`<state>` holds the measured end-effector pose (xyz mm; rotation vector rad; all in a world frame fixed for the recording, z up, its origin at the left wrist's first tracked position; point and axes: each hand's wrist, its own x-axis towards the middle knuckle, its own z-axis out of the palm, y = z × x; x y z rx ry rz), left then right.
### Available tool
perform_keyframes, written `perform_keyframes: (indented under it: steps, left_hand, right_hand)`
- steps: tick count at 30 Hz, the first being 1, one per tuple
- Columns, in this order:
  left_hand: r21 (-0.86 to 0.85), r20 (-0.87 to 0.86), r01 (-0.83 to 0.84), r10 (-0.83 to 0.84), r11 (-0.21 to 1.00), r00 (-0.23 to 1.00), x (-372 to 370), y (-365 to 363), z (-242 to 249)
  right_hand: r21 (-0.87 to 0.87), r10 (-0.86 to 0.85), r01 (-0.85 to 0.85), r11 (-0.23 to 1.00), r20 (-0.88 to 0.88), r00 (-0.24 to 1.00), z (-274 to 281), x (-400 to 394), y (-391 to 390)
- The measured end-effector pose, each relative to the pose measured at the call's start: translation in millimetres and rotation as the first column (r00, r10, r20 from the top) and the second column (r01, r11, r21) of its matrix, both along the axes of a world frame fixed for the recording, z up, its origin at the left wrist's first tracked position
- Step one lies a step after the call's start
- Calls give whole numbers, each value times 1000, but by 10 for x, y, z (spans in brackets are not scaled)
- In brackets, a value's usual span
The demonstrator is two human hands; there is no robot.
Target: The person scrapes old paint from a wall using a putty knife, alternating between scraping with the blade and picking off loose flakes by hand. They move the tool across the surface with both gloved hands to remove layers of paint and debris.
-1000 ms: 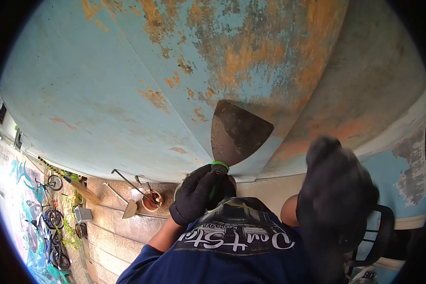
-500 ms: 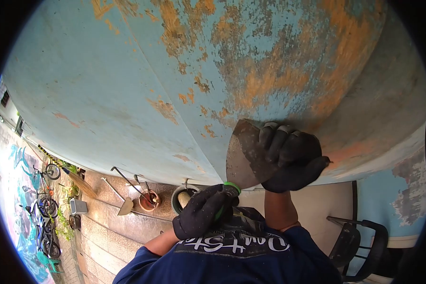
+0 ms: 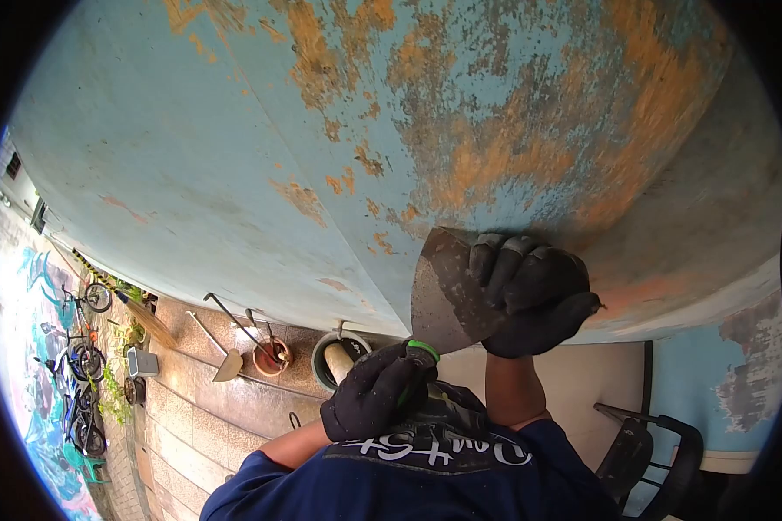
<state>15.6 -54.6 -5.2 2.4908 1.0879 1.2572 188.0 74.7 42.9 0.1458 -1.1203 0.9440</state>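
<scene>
My right hand (image 3: 534, 286), in a black glove, is curled against the worn painted wall (image 3: 313, 148). Its fingers close on a grey-brown sheet that looks like sandpaper (image 3: 434, 300), with a mottled dark patch near the knuckles. The sheet spreads leftward from the hand, over the lower part of the wall. My left hand (image 3: 374, 395), also gloved in black, is closed in front of my chest. A dark, round-ended tool with a green rim (image 3: 424, 350) pokes out of its grip; the rest is hidden by the fingers.
Below left, a green-rimmed bucket (image 3: 320, 358) and a reddish-brown pot (image 3: 273, 358) stand on the tiled floor. A long-handled dustpan (image 3: 228, 366) and a broom (image 3: 150, 323) are further left, near parked bikes (image 3: 82, 395). A black chair (image 3: 660, 456) is at lower right.
My right hand and the sheet sit slightly lower and further left in view. My left hand stays close to my chest, still gripping the green-rimmed tool.
</scene>
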Motion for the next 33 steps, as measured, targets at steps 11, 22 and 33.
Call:
perform_keyframes:
  steps: [11,22,33]
  left_hand:
    - [-87,7,-40,40,995,999,5,-67,-275]
    - [-13,-9,-91,91,996,996,36,-16,-191]
    - [-399,87,-70,114,914,990,-44,40,25]
  right_hand:
    - [-48,-158,159,986,29,987,-105,26,-6]
    - [-101,-192,199,975,77,978,-14,-13,-62]
    - [-92,-186,188,978,29,982,63,-91,-68]
